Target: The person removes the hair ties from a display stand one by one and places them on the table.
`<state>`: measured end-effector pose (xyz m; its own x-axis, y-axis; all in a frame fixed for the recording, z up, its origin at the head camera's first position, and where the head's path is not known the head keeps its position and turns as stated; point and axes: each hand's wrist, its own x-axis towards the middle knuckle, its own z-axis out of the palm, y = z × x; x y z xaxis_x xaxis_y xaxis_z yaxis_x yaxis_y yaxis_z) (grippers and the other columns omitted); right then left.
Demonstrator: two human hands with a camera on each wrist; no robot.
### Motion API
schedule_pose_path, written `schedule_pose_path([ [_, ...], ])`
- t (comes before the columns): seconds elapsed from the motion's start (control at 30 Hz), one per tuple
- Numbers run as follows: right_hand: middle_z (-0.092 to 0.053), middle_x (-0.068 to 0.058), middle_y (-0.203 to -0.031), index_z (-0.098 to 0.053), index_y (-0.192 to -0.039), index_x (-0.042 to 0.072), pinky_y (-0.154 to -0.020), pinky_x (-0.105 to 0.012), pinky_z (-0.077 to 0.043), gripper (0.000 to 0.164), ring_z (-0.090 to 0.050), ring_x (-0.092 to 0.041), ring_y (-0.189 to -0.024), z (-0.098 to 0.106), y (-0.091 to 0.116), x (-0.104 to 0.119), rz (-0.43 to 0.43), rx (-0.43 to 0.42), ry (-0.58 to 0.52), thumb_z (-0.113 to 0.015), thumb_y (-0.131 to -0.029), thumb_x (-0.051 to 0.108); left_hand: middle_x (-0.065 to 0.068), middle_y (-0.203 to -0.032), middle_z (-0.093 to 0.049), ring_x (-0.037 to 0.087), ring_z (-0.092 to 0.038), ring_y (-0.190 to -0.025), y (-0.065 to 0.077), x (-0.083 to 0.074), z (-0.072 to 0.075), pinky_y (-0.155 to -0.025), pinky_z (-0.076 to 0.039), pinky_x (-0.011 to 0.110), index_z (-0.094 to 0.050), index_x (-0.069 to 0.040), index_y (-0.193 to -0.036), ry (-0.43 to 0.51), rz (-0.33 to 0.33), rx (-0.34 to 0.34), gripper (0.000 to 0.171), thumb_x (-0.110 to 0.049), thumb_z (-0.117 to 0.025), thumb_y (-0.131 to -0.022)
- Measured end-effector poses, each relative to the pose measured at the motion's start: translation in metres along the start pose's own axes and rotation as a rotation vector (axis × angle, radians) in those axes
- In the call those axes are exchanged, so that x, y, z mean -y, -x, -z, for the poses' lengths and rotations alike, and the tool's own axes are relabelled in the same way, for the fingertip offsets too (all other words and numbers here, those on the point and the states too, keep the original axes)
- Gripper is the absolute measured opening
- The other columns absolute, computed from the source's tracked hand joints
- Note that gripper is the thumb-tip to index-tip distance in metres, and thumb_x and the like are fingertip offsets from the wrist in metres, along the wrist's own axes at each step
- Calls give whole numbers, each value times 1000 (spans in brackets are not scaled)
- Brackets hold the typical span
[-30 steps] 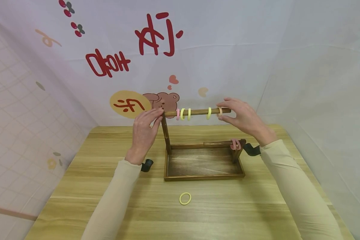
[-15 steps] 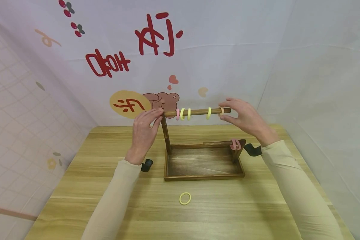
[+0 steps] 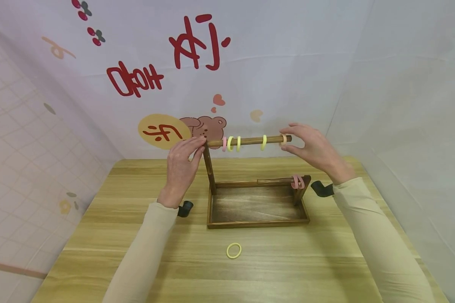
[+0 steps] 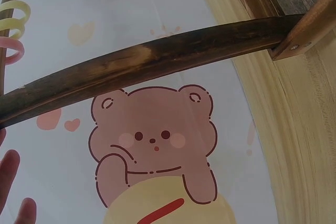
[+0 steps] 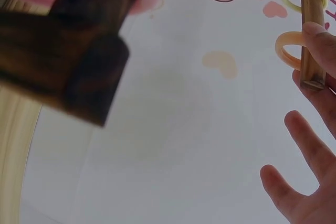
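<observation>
A dark wooden stand [image 3: 258, 224] has a tall left post with a bar [image 3: 252, 141] reaching right from its top. My left hand [image 3: 182, 166] grips the top of this post. On the bar hang a pink ring [image 3: 224, 144], several yellow rings [image 3: 264, 142] and, close to the free end, an orange ring [image 3: 283, 139]. My right hand [image 3: 312, 147] pinches the orange ring, which still circles the bar. In the right wrist view the thumb lies against the bar beside the orange ring [image 5: 286, 48], with the lower fingers spread.
Pink rings [image 3: 297, 182] hang on the stand's short lower bar at the right. One yellow ring [image 3: 233, 257] lies flat on the wooden table [image 3: 167, 261] in front of the stand. A printed cloth [image 3: 288, 75] hangs behind.
The orange ring has slid right along the bar towards its free end, moved by my right hand. My left hand stays at the post; the other rings keep their places.
</observation>
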<state>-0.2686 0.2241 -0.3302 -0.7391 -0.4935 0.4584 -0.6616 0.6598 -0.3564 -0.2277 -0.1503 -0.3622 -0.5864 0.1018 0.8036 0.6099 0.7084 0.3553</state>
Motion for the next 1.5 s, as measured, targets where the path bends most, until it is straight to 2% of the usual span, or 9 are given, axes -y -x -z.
schedule_pose_path([
  [0.5, -63, -23, -139, -67, -133, 3, -115, -61, -36, 45, -49, -44, -138, 4, 4, -2, -12, -9, -5, -81, -91, 13, 12, -119, -75, 33, -70, -114, 0, 1, 1, -103, -50, 49, -77, -2, -119, -8, -9, 9, 24, -6, -75, -95],
  [1.5, -63, -22, -139, -67, -133, 3, -112, -64, -38, 46, -48, -44, -139, 10, 13, -9, -41, -23, 6, -82, -90, 11, 10, -119, -75, 33, -69, -115, 1, 0, 0, -106, -49, 49, -78, -3, -119, 7, 16, 4, 25, -7, -76, -94],
])
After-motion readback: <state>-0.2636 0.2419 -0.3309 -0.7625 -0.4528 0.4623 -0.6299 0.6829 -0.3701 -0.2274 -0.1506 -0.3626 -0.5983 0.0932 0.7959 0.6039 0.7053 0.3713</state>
